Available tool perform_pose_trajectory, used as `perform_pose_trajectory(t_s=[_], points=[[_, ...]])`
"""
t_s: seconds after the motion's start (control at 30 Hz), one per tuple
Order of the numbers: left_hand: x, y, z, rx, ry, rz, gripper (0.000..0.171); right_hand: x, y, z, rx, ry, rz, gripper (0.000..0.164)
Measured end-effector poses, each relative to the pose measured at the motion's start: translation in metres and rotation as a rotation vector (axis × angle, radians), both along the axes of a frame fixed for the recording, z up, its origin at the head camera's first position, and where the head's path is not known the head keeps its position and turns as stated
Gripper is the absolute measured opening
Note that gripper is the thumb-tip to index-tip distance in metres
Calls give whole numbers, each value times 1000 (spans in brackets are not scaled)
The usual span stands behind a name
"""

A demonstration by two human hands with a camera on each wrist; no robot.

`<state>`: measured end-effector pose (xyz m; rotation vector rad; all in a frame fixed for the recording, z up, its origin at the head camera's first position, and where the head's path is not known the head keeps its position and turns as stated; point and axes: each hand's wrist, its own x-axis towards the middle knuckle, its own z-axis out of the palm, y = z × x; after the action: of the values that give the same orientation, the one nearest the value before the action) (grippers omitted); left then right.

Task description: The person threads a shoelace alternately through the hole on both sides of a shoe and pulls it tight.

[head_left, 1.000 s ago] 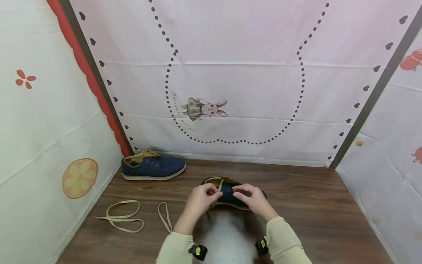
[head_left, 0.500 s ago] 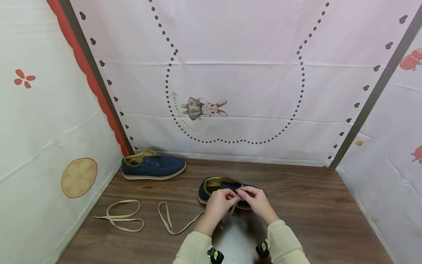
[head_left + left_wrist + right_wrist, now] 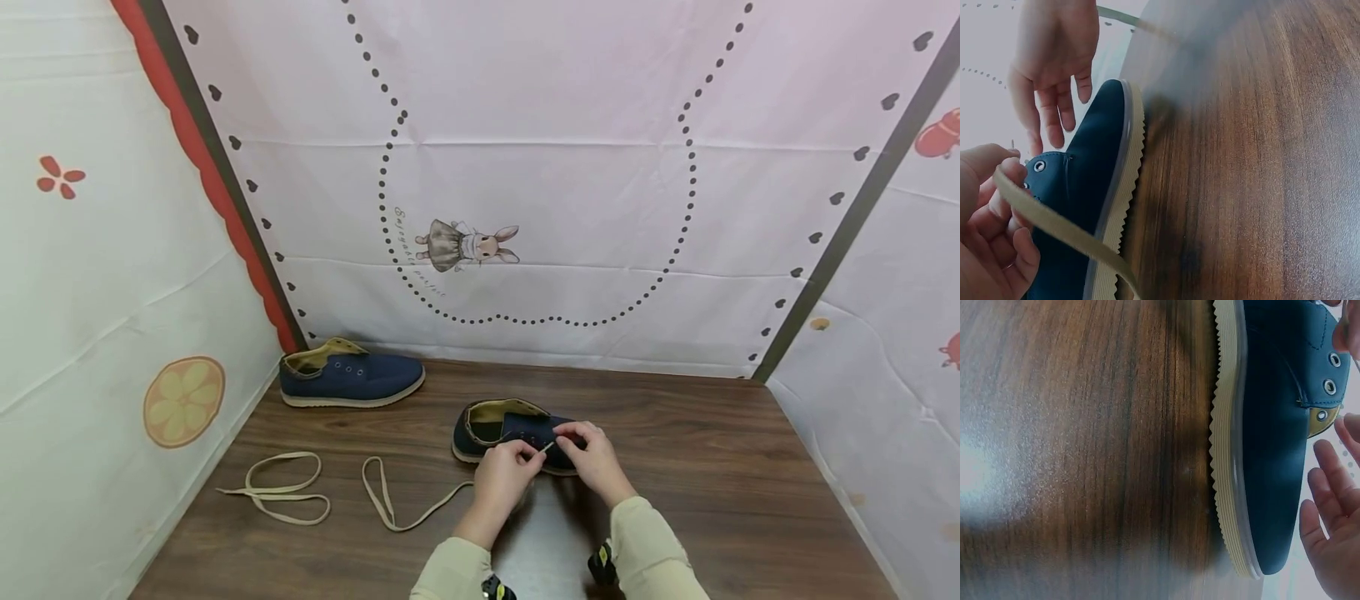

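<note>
A navy blue shoe (image 3: pixel 480 433) with a tan lining and pale sole stands at the middle of the table, toe to the right. My left hand (image 3: pixel 504 482) pinches a beige shoelace (image 3: pixel 1066 231) near its tip, in front of the shoe's eyelets. The lace trails across the shoe's side in the left wrist view. Close to that tip is my right hand (image 3: pixel 592 458), by the toe end. Its fingers (image 3: pixel 1332 481) are extended and apart, gripping nothing. Metal eyelets (image 3: pixel 1330 386) look unlaced on the flap facing the right wrist camera.
A matching blue shoe (image 3: pixel 360 379) stands at the back left against the cloth wall. One loose beige lace (image 3: pixel 288 497) lies looped at the left. Another stretch of lace (image 3: pixel 386 517) runs along the wooden table (image 3: pixel 720 467) toward my left wrist.
My left hand has moved right along the shoe with the lace. Half a second ago both hands met at the eyelets; now the right fingers are apart from the left, slightly to the right.
</note>
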<state>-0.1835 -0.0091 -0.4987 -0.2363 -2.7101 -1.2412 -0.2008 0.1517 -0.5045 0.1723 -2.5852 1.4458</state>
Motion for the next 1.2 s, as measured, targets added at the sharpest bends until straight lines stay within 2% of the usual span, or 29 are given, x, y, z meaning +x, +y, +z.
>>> perform_pose_trajectory(t_s=[0.23, 0.4, 0.67, 0.9, 1.03, 1.2], points=[[1, 7, -2, -85, 10, 47, 20, -6, -1, 0, 56, -67, 20, 12], [0, 12, -4, -86, 35, 73, 21, -7, -3, 3, 88, -120, 22, 11], [-2, 18, -7, -91, 63, 113, 23, -7, -5, 5, 152, -99, 61, 7], [-5, 19, -8, -108, 64, 127, 22, -10, -2, 4, 141, -107, 87, 8], [-7, 19, -8, -101, 56, 120, 18, -13, 2, 2, 107, -144, 103, 7], [-9, 18, -9, -109, 30, 102, 17, -19, 10, 5, 131, -214, 200, 20]])
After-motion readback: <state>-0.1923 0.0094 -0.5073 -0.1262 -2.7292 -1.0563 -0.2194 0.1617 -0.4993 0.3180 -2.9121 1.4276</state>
